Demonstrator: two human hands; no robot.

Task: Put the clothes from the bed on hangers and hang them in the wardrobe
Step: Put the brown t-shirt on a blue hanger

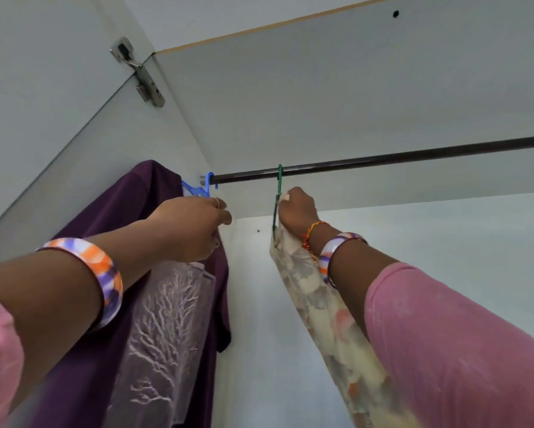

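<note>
Inside the grey wardrobe (pixel 321 97), a dark rail (pixel 414 157) already carries a purple shirt (pixel 154 193) on a blue hanger (pixel 208 182). Her right hand (pixel 296 210) grips the green hanger (pixel 278 183) of a floral garment (pixel 315 298), hooked on; her left hand (pixel 194 227) pinches something by the shirt. Next, I'd guess, letting go and straightening.
</note>
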